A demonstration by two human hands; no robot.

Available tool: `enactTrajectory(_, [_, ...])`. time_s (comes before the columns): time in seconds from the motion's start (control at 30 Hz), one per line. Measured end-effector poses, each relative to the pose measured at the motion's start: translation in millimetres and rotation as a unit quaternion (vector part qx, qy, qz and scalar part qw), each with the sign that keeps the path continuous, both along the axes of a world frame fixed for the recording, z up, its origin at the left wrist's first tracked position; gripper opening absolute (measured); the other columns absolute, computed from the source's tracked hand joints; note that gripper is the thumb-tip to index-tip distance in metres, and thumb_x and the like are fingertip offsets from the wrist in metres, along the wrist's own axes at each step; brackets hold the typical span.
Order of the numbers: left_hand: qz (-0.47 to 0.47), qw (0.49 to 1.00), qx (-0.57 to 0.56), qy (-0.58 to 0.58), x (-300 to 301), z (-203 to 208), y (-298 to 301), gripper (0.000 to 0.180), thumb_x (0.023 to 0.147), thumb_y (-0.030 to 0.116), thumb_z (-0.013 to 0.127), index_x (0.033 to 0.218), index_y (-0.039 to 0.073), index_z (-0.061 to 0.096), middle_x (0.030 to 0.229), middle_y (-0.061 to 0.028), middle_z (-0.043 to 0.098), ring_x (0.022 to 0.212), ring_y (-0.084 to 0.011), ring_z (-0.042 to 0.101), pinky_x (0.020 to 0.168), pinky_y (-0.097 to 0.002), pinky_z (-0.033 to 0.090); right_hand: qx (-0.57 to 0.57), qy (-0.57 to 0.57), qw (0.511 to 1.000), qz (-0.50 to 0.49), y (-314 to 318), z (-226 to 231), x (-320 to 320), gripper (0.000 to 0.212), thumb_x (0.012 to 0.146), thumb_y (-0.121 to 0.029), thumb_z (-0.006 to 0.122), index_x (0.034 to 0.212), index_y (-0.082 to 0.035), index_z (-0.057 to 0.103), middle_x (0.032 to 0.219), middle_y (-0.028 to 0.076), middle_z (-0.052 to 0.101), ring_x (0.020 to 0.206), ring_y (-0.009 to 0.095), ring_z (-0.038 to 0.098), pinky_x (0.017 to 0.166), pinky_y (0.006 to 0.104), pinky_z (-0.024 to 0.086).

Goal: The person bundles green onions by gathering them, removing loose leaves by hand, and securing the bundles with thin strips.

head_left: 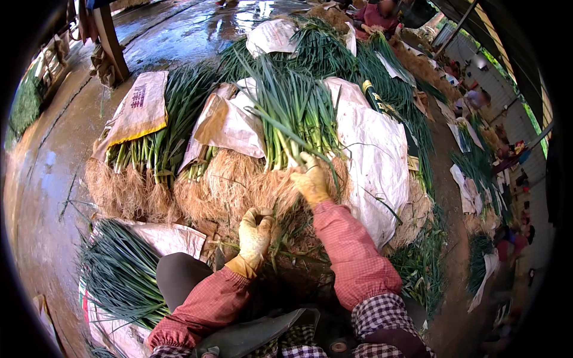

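Note:
Yellowish work gloves cover both hands. My right hand (311, 180) reaches to the root end of the heap of green onions (292, 113) before me, its fingers closed at the white base of a stalk that slants across the bunch. Nearer to me and to the left is my left hand (253, 240), thumb and fingers curled together in a pinch; whatever it may hold does not show. Tangled tan roots (230, 182) hang along the front of the heap, just beyond both hands.
White woven sacks (373, 164) partly cover the onions. More bunches (116, 268) lie on a sack at my left knee. Leaf scraps (421, 256) are piled on the right. Wet concrete floor (54, 167) stretches left, past a post (110, 42). Other people (379, 18) sit at far heaps.

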State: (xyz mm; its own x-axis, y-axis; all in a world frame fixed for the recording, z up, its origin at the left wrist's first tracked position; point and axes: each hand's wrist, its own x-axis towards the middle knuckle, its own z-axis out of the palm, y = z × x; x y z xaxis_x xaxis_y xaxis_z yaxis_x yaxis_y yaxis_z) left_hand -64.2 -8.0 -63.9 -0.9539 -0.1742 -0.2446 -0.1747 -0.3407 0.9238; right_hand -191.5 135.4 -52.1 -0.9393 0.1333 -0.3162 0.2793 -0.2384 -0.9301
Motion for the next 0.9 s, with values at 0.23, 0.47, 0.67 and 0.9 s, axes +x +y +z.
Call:
enactTrajectory(0.23, [-0.021, 0.996, 0.081, -0.009, -8.8, -4.1, -4.4, 0.017, 0.085, 0.003, 0.051, 0.101, 0.000, 0.057, 0.091, -0.0077, 0.061, 0.080, -0.0133, 0.059, 0.071, -0.0252, 0.048, 0.169, 0.152, 0.972, -0.063, 39.3, 44.9, 54.6, 0.031, 0.073, 0.008, 0.057, 0.103, -0.001, 0.050, 0.095, 0.010, 0.059, 0.073, 0.015, 0.057, 0.061, 0.0236, 0.052])
enactTrajectory(0.47, [-0.031, 0.977, 0.197, -0.075, -15.2, -7.5, 7.7, 0.011, 0.087, 0.006, 0.051, 0.096, 0.003, 0.054, 0.079, -0.0065, 0.059, 0.064, -0.0131, 0.056, 0.057, -0.0243, 0.048, -0.015, 0.097, 0.988, 0.119, -13.9, 1.0, 139.1, 0.034, 0.083, -0.006, 0.057, 0.115, 0.001, 0.049, 0.097, 0.002, 0.056, 0.080, 0.008, 0.053, 0.072, 0.0209, 0.045])
enactTrajectory(0.67, [-0.115, 0.951, 0.273, -0.087, -5.3, 23.6, 6.3, 0.017, 0.087, 0.007, 0.050, 0.099, -0.003, 0.056, 0.083, -0.0080, 0.061, 0.068, -0.0144, 0.058, 0.059, -0.0253, 0.049, -0.404, -0.088, 0.909, 0.057, -15.6, 16.4, 120.2, 0.029, 0.085, -0.022, 0.059, 0.108, -0.004, 0.055, 0.093, 0.002, 0.057, 0.087, 0.012, 0.054, 0.079, 0.0259, 0.045])
enactTrajectory(0.9, [-0.144, 0.981, 0.131, 0.014, 5.4, -0.9, 13.3, 0.016, 0.089, 0.012, 0.050, 0.098, -0.001, 0.055, 0.077, -0.0083, 0.062, 0.061, -0.0158, 0.059, 0.054, -0.0233, 0.047, -0.008, 0.087, 0.995, 0.040, 34.1, 28.1, 45.9, 0.015, 0.078, 0.000, 0.057, 0.093, 0.001, 0.054, 0.081, 0.011, 0.062, 0.056, 0.013, 0.056, 0.043, 0.0234, 0.048])
